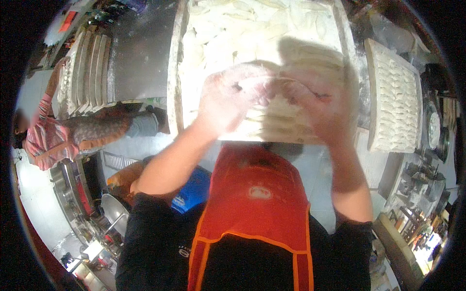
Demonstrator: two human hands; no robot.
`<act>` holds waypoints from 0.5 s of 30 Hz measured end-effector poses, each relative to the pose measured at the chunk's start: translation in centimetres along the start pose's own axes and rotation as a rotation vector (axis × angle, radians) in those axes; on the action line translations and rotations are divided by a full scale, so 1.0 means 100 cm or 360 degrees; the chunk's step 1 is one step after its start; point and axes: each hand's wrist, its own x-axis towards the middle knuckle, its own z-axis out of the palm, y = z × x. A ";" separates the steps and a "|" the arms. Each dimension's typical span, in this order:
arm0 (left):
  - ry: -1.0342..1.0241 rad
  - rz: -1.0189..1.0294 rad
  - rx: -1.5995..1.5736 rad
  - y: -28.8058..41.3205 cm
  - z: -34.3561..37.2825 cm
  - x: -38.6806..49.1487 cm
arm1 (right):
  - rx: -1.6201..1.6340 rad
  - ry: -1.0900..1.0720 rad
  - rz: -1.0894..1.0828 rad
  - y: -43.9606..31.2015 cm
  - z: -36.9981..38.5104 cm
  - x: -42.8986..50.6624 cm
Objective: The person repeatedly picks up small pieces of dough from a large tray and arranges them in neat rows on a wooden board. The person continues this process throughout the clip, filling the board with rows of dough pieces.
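Both hands are raised close together above a large floured tray (175, 72) holding many pale pieces of dough, some in rows near its front edge. My left hand (320, 91), at the right, is partly in shadow and blurred, with its fingers curled inwards. My right hand (233, 91) is brightly lit, its fingertips bent towards the left hand's. A thin pale edge runs between the fingers of both hands; glare hides whether it belongs to a piece of dough. Beneath the hands lie pale, elongated dough pieces (276, 125).
At the right stands a tray of shaped dumplings (397, 98). Several stacked trays (91, 69) lie left of a dark floured worktop (140, 54). A co-worker in a striped top (47, 140) stands at the far left, with an arm at the stack. A metal wok (114, 212) is lower left.
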 end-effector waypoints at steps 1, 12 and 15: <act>-0.0073 0.0142 0.0156 -0.001 -0.008 0.003 | -0.0023 -0.0090 0.0039 0.000 -0.004 0.002; -0.0681 0.0368 0.1272 -0.054 -0.039 0.035 | -0.1418 -0.0435 -0.0482 0.051 -0.018 0.003; -0.0710 0.0564 0.1348 -0.073 -0.040 0.038 | -0.1679 -0.0376 -0.0634 0.071 -0.014 -0.004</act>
